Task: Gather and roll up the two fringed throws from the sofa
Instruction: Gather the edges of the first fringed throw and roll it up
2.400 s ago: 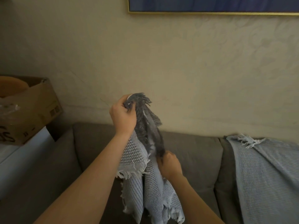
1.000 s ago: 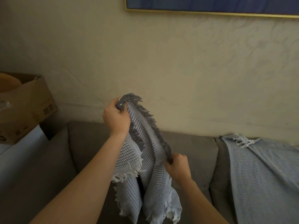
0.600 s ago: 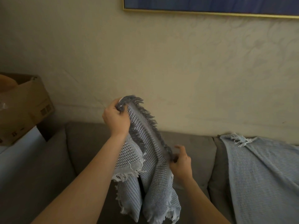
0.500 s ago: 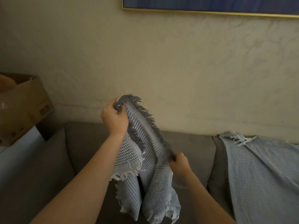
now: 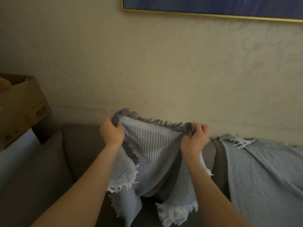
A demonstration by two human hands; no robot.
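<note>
Whereas right hand (image 5: 194, 140) sat lower, now raised opposite left hand (image 5: 112, 133), both clenching stretched throw (image 5: 152, 154)

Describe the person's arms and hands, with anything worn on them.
Both forearms are bare as far as the picture's lower edge: no sleeves show. The left hand and the right hand wear no gloves; no watch, bracelet or ring shows on the sides facing the camera.

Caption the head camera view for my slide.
Left hand and right hand grip one fringed throw by its top edge above the sofa; the second throw lies draped alongside.
</note>
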